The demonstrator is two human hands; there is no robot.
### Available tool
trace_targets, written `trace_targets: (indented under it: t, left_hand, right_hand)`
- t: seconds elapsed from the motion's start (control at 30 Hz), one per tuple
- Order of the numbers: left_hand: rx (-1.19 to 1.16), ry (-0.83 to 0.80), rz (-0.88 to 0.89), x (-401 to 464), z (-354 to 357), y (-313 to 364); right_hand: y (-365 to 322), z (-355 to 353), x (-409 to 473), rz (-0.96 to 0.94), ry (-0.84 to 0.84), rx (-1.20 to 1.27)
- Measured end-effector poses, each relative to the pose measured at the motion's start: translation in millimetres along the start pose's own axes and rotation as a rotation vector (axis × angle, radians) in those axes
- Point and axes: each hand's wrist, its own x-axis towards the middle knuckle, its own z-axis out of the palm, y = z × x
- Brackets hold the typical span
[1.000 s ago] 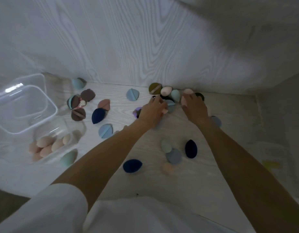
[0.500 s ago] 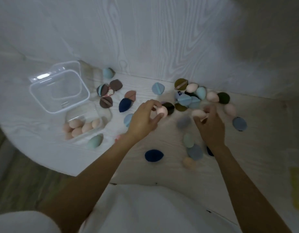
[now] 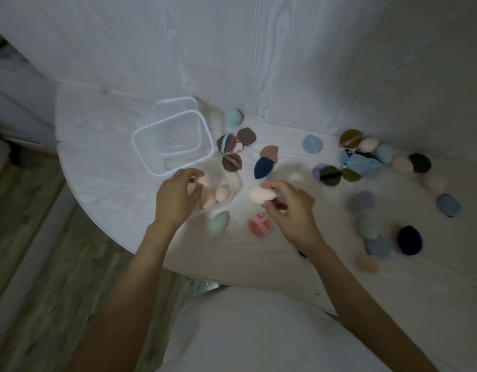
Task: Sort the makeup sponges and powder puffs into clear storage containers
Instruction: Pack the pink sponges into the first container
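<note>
Right hand [image 3: 288, 210] pinches a pink sponge [image 3: 261, 194] above the desk's [image 3: 97, 162] left part, beside the sponge box [image 3: 232, 196]. Left hand [image 3: 175, 200] grips a sponge [image 3: 206, 180] over that box. Likely light, soft, squashy; pinch mid-body.

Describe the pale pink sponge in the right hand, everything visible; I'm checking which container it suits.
The pale pink sponge is smooth, matte and egg-shaped, foam-like, lying roughly sideways above the table. The right hand pinches its right end between thumb and fingertips, leaving its rounded left end bare. It hangs just right of the small clear container holding similar peach sponges.
</note>
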Motion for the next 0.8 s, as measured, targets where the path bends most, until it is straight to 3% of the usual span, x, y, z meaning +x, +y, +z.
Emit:
trace_targets:
  t: [0.23, 0.57, 0.7, 0.8]
  left_hand:
    - [0.172, -0.137, 0.006, 21, 15, -19]
    - [0.081, -0.253, -0.045, 22, 21, -32]
    - [0.079, -0.289, -0.031, 19, 19, -33]
    - [0.064, -0.28, -0.021, 11, 16, -31]
  right_hand:
    - [-19, 32, 13, 0.002, 0.01, 0.056]
    - [-11, 55, 52, 0.002, -0.025, -0.001]
    - [-13, 71, 74, 0.014, -0.089, -0.117]
    - [-6, 86, 88, -0.114, -0.154, -0.371]
